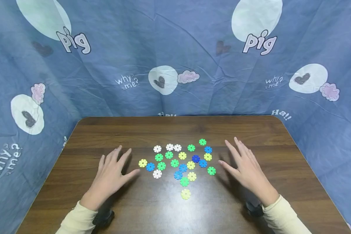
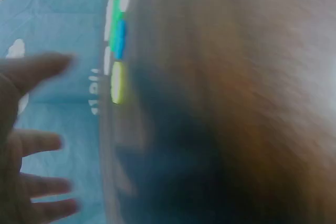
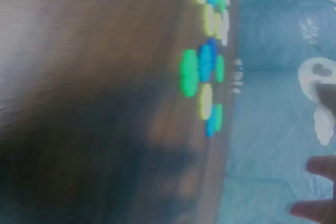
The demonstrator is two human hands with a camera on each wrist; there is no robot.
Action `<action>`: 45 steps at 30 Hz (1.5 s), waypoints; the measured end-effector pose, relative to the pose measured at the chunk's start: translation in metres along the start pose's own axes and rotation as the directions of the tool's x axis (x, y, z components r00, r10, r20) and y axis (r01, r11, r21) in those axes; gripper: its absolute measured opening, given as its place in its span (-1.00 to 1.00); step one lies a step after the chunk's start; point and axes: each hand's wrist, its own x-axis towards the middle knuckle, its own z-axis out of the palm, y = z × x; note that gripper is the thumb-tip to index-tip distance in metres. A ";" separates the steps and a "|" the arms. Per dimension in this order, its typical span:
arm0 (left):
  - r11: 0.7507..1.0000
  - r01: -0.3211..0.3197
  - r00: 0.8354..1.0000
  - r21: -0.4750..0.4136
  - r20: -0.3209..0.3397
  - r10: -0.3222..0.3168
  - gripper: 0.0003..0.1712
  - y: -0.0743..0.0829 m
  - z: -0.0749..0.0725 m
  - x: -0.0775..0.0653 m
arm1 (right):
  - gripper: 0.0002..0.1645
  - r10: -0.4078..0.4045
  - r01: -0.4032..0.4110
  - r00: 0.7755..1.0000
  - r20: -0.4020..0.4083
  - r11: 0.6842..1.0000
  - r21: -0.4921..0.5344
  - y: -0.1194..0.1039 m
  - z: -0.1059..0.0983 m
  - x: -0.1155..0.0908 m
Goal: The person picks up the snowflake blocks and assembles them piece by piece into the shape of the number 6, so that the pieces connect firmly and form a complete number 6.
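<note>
Several flat, notched plastic discs lie loose in the middle of the table: a white disc (image 1: 157, 174), a green disc (image 1: 184, 181), a yellow disc (image 1: 185, 194), a light blue disc (image 1: 150, 167) and a dark blue disc (image 1: 195, 158) among them. To their left, my left hand (image 1: 109, 175) is spread with nothing in it, its thumb close to a yellow disc (image 1: 142, 163). On the right side my right hand (image 1: 248, 167) is likewise spread and holds nothing; a green disc (image 1: 211, 170) is nearest its thumb. Both wrist views are blurred.
The brown wooden table (image 1: 216, 214) has rounded far corners. Behind and beside it hangs a blue printed cloth (image 1: 187, 107). Dark wrist devices, such as the left one (image 1: 103, 217), sit under both wrists.
</note>
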 end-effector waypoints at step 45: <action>0.941 0.061 0.984 -0.334 0.179 0.000 -0.74 0.007 0.013 0.066 | -0.76 0.051 -0.134 0.954 0.295 0.954 0.269 -0.014 0.039 0.070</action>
